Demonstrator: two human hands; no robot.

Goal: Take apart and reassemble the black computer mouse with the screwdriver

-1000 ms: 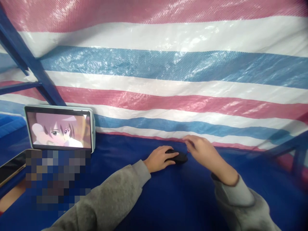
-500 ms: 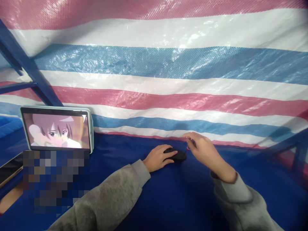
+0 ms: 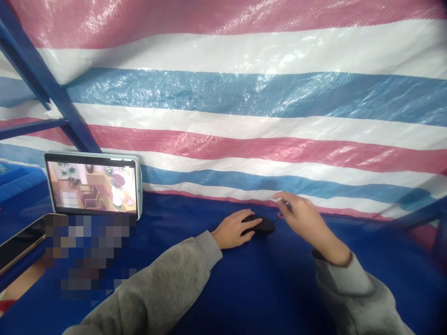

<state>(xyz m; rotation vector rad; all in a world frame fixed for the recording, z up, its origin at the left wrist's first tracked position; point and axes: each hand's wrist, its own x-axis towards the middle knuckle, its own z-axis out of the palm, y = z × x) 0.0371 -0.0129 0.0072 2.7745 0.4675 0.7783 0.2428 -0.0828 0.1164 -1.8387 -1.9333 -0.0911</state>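
A black computer mouse [image 3: 264,225] lies on the dark blue surface [image 3: 244,288]. My left hand [image 3: 231,231] rests on its left end, with the fingers curled over it and holding it. Just right of the mouse, my right hand [image 3: 303,217] is raised a little, its thumb and fingers pinched together. Something thin and small with a reddish part [image 3: 280,215] shows below those fingertips. Its kind is too blurred to make out, and I cannot tell whether it touches the mouse.
A tablet [image 3: 92,186] in a pale case stands at the left, playing a cartoon. In front lies a phone [image 3: 24,242] beside a blurred-out patch. Behind hangs a striped plastic sheet [image 3: 244,93], with a blue frame bar [image 3: 66,104] at left. A blue tray [image 3: 21,179] sits far left.
The whole view has shifted, so things appear slightly further right. The tablet shows another scene. Both hands keep nearly the same pose by the mouse.
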